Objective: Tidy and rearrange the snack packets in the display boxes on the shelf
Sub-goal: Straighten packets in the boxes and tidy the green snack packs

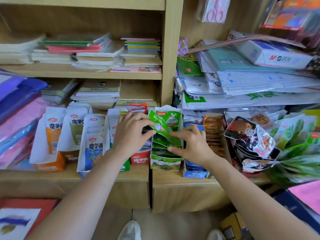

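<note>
A green display box (164, 164) stands on the wooden shelf (72, 175), filled with several green snack packets. One green packet with a rabbit drawing (161, 126) tilts up above the row. My left hand (132, 131) grips its left edge, thumb underneath. My right hand (189, 143) pinches the packet's lower right side, and its thumb presses on the packets in the box. A red box (140, 158) sits just left, partly hidden by my left hand. White and orange packets (52, 134) and a blue box (90, 149) stand further left.
An orange-brown packet row (213, 134) and a blue box (194, 173) stand right of the green box. Loose dark and green bags (254, 142) pile at the right. Notebook stacks (98, 52) fill upper shelves. Paper packs (259, 80) are heaped upper right. Boxes lie on the floor.
</note>
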The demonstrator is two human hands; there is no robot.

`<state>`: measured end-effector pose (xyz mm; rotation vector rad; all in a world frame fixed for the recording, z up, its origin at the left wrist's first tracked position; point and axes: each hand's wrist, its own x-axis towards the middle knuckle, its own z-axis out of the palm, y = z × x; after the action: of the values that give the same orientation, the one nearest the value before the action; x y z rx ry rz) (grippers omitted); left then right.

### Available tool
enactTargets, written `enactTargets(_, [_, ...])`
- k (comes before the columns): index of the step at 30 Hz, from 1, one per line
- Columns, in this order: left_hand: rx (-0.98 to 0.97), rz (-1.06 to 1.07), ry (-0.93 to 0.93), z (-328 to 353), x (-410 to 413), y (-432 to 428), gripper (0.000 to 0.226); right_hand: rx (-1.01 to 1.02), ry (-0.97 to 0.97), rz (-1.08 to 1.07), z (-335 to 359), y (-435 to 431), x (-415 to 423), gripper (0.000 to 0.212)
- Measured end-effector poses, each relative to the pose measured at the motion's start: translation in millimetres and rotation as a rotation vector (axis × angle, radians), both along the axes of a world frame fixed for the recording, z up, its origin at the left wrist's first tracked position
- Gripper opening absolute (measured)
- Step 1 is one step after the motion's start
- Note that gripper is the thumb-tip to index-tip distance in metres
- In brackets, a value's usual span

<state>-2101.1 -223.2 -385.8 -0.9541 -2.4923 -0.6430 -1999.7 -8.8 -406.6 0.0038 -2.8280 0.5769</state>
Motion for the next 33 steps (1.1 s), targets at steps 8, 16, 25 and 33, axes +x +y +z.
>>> enactTargets(8, [0.237,-0.112,-0.273,4.0,15.0,-35.0,0.031,0.121,-0.202,0.153,17.5,-22.9,19.4,0.108])
enactTargets(16, [0.103,0.227,-0.178,-26.4,38.9,-118.1,0.020,0.391,0.290,0.208,0.3,-95.3,7.6,0.072])
enactTargets(25, [-0.353,0.291,-0.211,-68.3,99.4,-130.2,0.082,0.558,0.100,0.180,-25.1,-138.4,0.0,0.057])
enactTargets(33, [-0.100,0.141,-0.335,-44.5,89.6,-152.9,0.067,0.446,0.083,0.254,-18.7,-142.6,6.6,0.049])
